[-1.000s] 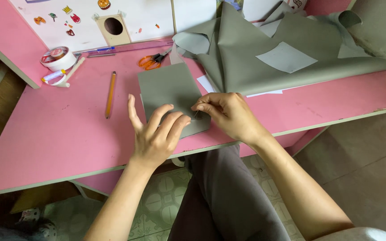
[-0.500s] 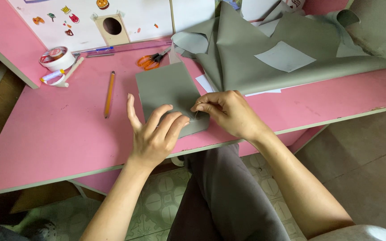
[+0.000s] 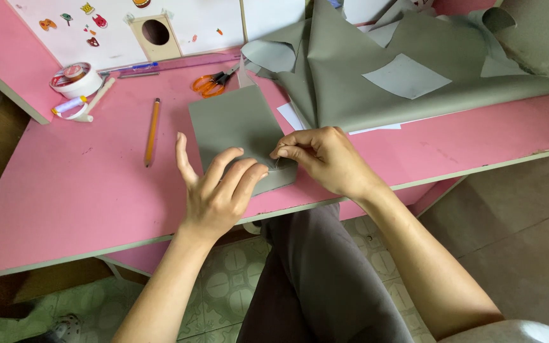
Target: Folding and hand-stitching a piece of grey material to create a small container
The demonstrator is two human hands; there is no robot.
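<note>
On pink table [image 3: 65, 184] | left hand [image 3: 220, 190] flat, fingers spread on grey piece [image 3: 233, 127] | right hand [image 3: 325, 159] fingers pinching its edge

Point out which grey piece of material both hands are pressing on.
The small grey rectangular piece near the table's front edge: the left hand and right hand rest on its near end. The big crumpled grey sheet lies behind, untouched.

grey sheet [image 3: 414, 76] cut off at top, needle [image 3: 277, 162] barely visible

Orange scissors [image 3: 212, 82], pencil [image 3: 152, 131], tape roll [image 3: 75, 79], large grey sheet [image 3: 376, 76], pink table [image 3: 65, 190]
</note>
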